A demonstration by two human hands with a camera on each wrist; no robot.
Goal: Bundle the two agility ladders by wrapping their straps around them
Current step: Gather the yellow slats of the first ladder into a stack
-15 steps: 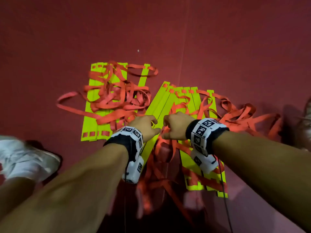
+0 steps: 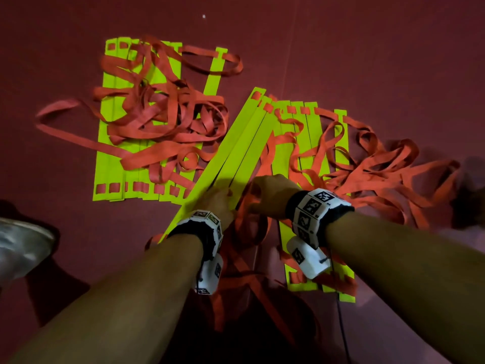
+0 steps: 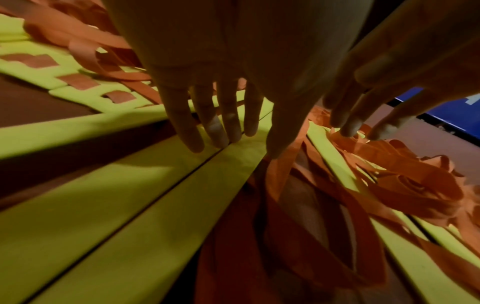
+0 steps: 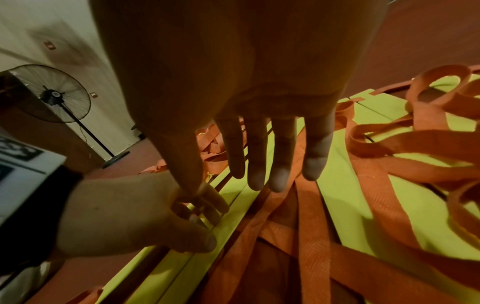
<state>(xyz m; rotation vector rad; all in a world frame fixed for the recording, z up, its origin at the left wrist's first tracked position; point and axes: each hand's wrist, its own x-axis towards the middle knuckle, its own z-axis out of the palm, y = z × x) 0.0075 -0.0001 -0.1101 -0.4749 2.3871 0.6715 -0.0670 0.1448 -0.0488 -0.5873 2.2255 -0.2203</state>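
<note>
We work on the red floor [image 2: 367, 48], where both agility ladders lie unbundled. The left ladder [image 2: 110, 143] lies flat with its rungs side by side and its orange straps [image 2: 162, 114] heaped loosely on top. The right ladder [image 2: 309, 132] lies beside it, partly fanned, with its straps [image 2: 380, 174] spilling off to the right and toward us.

Three angled rungs [image 2: 236, 153] of the right ladder point across toward the left ladder, and their near ends lie over its lower right corner. We judge the current step as gathering these rungs into a stack.

Our left hand [image 2: 217, 203] rests on the angled rungs with fingers [image 3: 223, 127] lightly bent, pressing at the seam between two rungs; it grips nothing. Our right hand [image 2: 273, 195] hovers over the straps between the rungs, fingers [image 4: 280, 160] extended and relaxed, holding nothing.

Risks, as we judge them:
- The two ladders' straps lie close together; pulling one loop may drag the other ladder's rungs.
- Stacking rungs over trapped strap loops would leave too little free strap for wrapping.
- Pressure at the seam alone may let the smooth rungs slide apart and fan out again.
- Loops near our knees may snag a wrist unit [image 2: 315, 214].
</note>
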